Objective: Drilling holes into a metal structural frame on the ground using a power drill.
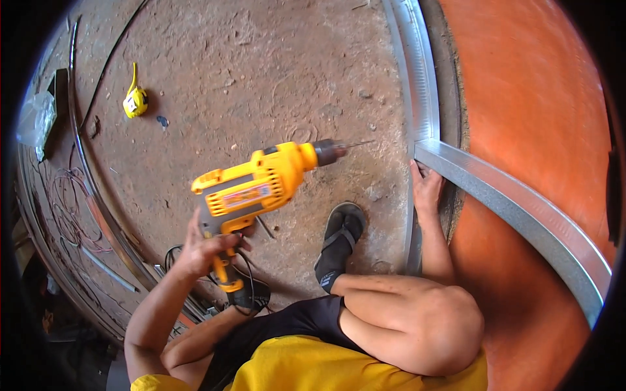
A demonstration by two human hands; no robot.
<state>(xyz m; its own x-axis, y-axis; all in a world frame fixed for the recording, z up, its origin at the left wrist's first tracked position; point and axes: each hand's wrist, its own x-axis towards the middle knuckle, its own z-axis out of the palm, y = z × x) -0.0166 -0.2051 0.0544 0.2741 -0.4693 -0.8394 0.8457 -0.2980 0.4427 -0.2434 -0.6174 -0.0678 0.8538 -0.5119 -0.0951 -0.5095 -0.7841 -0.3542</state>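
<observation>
A yellow and black corded power drill [251, 189] is in my left hand [202, 247], which is wrapped round its handle. The drill is held above the floor, its thin bit [358, 143] pointing right toward the metal pieces but apart from them. Over at the right, a long silver metal channel [417, 72] runs away from me. A second metal channel [515, 189] meets it at a corner and stretches off to the lower right. My right hand [428, 189] grips the metal just below that corner, its fingers partly hidden.
A yellow tape measure [135, 103] lies on the dusty brown floor [261, 65]. Along the left are a long dark pipe [78, 137], tangled wires [65, 208] and a clear plastic bag [38, 120]. An orange surface [521, 78] spreads on the right. My sandalled foot [342, 228] is between drill and channel.
</observation>
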